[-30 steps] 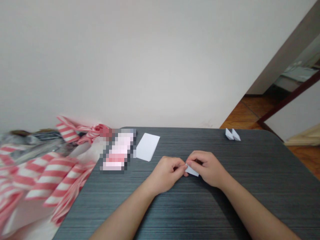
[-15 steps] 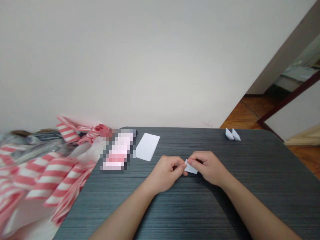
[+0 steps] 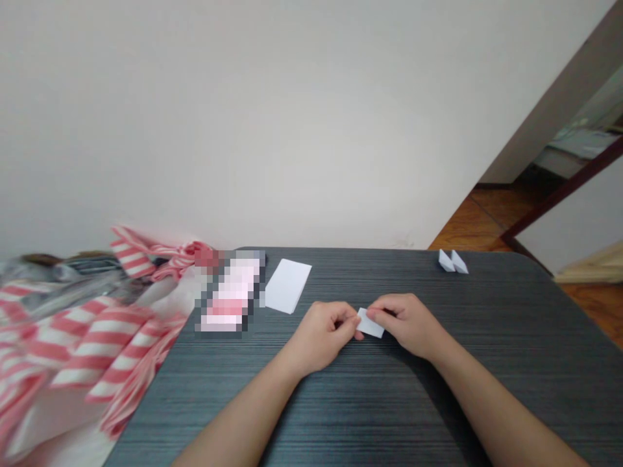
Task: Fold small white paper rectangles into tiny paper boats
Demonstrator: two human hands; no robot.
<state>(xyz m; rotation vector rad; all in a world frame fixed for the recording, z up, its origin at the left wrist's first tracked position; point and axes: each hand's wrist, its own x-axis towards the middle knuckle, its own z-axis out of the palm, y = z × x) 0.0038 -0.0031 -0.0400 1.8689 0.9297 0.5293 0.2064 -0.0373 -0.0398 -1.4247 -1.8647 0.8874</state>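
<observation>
Your left hand (image 3: 322, 338) and your right hand (image 3: 406, 326) are close together near the middle of the worktop (image 3: 389, 415), and the small folded paper (image 3: 370, 323) is between them. The left end of this paper is at the fingertips of your left hand, and the fingertips of your right hand press on its upper part from the right side. So both grips are pressed together and they pinch the same paper; neither grip is spread. Most of the paper shows in the gap between your 2 hands. It is held low over the worktop, but you cannot see from this view if it touches the surface.

Ahead of your left hand, a white sheet of paper (image 3: 287, 285) lies flat on the worktop, just beside a pink object (image 3: 228, 295) that is too blurred to name. Near the far edge on the right side there are 2 small folded paper pieces (image 3: 452, 261), touching each other. A red and white striped bag (image 3: 97, 344) lies at the left of the worktop. A wooden floor (image 3: 487, 224) shows on the right, and a pale wall (image 3: 243, 117) stands behind.
</observation>
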